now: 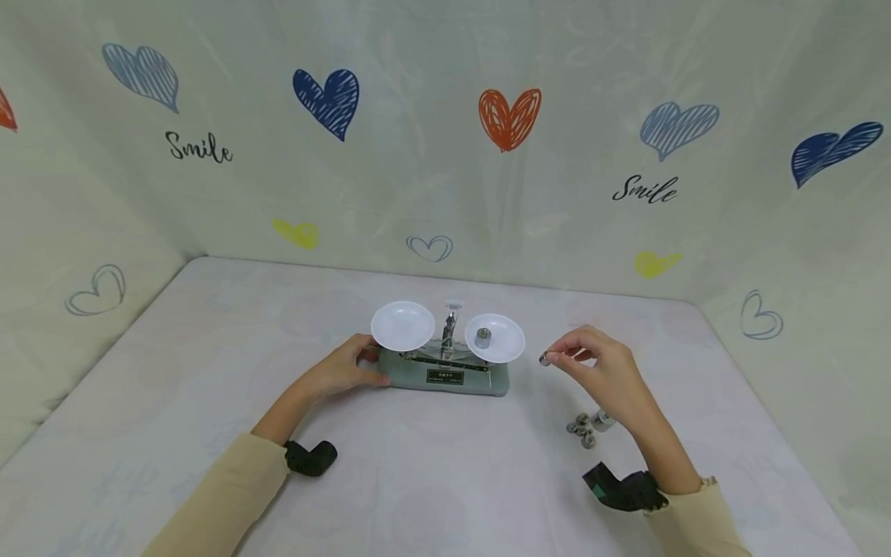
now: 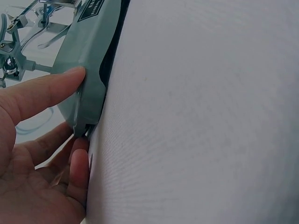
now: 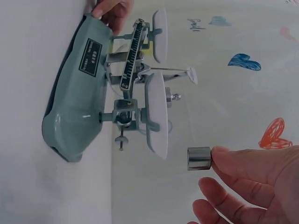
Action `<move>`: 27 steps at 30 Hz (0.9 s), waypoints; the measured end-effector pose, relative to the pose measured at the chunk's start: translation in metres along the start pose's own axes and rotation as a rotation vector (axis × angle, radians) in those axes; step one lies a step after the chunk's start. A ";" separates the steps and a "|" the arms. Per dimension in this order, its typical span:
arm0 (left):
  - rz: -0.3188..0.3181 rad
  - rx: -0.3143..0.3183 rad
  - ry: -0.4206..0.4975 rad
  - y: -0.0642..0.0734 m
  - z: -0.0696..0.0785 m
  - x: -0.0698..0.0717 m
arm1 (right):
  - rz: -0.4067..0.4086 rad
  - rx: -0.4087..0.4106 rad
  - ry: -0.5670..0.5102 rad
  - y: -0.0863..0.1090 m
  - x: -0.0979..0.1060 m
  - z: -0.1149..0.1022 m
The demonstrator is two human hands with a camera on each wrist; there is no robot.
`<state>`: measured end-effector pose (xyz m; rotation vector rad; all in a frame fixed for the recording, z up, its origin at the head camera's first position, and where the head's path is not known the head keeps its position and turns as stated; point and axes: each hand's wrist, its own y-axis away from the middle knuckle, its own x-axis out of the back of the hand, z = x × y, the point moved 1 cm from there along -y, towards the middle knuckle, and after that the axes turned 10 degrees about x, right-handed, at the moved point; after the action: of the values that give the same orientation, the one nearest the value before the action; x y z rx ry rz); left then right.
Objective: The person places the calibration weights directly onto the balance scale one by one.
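Observation:
A green-based balance scale (image 1: 445,379) with two white pans stands on the table. On its right pan (image 1: 511,340) sits one small metal weight (image 1: 483,337); the left pan (image 1: 402,326) holds nothing. My left hand (image 1: 346,363) grips the left end of the scale's base, thumb on the front face and fingers curled at the end, as the left wrist view shows. To the right of the pans, my right hand (image 1: 604,370) pinches a shiny cylindrical weight (image 3: 199,158) between thumb and forefinger, held in the air apart from the scale.
Several small metal weights (image 1: 582,428) cluster on the table below my right hand, with a larger one (image 1: 602,419) partly hidden beside them. A pale cloth covers the table (image 1: 445,480). Behind it hangs a curtain (image 1: 418,178) printed with hearts.

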<state>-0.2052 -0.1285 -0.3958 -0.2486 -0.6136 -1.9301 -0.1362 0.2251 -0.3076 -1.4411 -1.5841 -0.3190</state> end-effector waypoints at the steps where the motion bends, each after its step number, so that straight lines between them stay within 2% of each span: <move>1: -0.002 0.000 -0.001 0.000 0.000 0.000 | -0.003 -0.003 -0.002 -0.003 -0.001 0.000; 10: 0.004 0.003 0.004 0.001 0.001 -0.001 | -0.016 -0.014 -0.039 -0.021 -0.010 -0.001; 27: 0.003 -0.001 0.003 0.001 0.001 0.000 | -0.019 -0.052 -0.080 -0.040 -0.027 -0.001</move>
<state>-0.2043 -0.1280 -0.3946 -0.2468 -0.6099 -1.9276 -0.1747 0.1960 -0.3118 -1.4956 -1.6649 -0.3186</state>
